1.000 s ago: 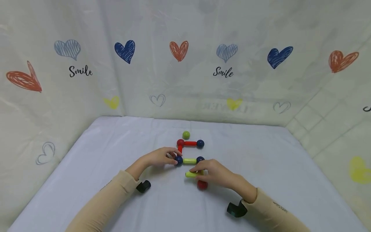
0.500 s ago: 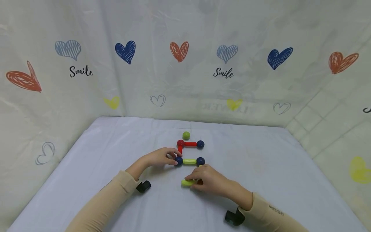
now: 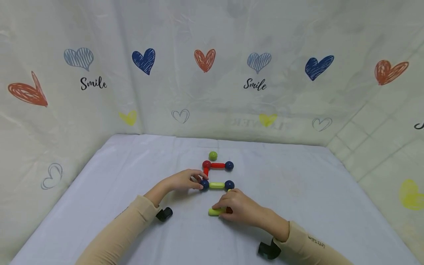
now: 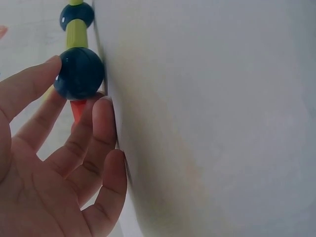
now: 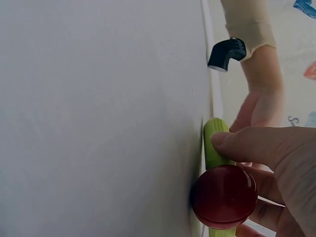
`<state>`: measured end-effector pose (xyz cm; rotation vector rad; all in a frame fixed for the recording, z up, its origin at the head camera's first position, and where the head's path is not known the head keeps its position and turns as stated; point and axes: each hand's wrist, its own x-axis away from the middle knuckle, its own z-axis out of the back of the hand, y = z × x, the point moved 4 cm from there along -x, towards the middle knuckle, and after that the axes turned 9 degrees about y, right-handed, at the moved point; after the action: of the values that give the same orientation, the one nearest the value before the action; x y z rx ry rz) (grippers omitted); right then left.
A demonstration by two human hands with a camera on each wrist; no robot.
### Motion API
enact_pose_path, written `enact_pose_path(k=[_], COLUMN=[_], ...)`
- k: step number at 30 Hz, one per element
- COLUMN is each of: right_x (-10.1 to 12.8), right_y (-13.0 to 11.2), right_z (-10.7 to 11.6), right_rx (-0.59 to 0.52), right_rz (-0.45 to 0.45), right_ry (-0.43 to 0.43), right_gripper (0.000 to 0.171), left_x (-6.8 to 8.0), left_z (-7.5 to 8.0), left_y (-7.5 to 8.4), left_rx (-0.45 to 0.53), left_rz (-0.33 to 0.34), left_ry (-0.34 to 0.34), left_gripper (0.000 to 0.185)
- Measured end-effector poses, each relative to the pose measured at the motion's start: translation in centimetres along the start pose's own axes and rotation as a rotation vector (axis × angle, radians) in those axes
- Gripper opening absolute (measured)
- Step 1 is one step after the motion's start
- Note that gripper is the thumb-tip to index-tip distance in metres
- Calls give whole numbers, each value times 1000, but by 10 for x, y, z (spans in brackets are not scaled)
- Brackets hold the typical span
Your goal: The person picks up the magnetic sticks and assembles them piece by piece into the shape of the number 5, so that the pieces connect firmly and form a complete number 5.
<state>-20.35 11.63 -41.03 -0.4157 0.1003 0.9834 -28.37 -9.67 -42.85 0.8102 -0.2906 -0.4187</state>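
On the white tablecloth lies a toy frame of balls and sticks. My left hand pinches its near-left blue ball between its fingertips. A lime stick joins that ball to another blue ball. A short red stick rises to a red ball, red stick and blue ball. My right hand grips a loose lime stick with a red ball at its end, low on the cloth.
A lone green ball sits just behind the frame. Curtains printed with hearts close in the table at the back and on both sides. A black wrist camera mount shows on each sleeve.
My right hand has drawn the lime stick and red ball nearer to me and slightly left, down onto the cloth. My left hand has stayed on the blue ball.
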Motion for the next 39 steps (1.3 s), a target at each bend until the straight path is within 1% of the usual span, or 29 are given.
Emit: enact_pose_path(k=[8, 11, 13, 15, 17, 20, 23, 26, 30, 33, 35, 39], right_x=[0, 0, 1, 2, 4, 10, 16, 22, 26, 26, 25, 22], right_y=[1, 4, 6, 9, 13, 19, 28, 38, 48, 51, 52, 50], right_z=[3, 7, 12, 17, 23, 31, 36, 35, 29, 23, 19, 16], right_rx=[-17, -19, -24, -31, -56, -105, -171, -249, -369, -428, -439, -428], right_rz=[-11, -17, -29, -51, -86, -152, -213, -250, -281, -280, -258, -213], right_ry=[-3, 15, 36, 60, 76, 75, 25, -63, -168, -209, -224, -236], right_gripper=[28, 27, 27, 27, 28, 29, 32, 38, 44, 45, 45, 44], left_x=[1, 2, 2, 0, -2, -8, -15, -24, -41, -56, -65, -79], left_z=[2, 6, 11, 18, 26, 35, 40, 43, 43, 43, 42, 40], left_y=[-1, -1, 0, 2, 5, 8, 8, 6, 4, 4, 5, 9], left_rx=[14, 13, 11, 7, 22, 33, 34, 22, -14, -45, -51, -31], left_rz=[6, 8, 11, 16, 19, 17, 19, 43, 59, 60, 65, 83], left_ry=[-20, -31, -26, -5, 30, 92, 146, 201, 267, 305, 325, 326], left_gripper=[36, 37, 37, 37, 36, 36, 37, 38, 40, 42, 43, 45])
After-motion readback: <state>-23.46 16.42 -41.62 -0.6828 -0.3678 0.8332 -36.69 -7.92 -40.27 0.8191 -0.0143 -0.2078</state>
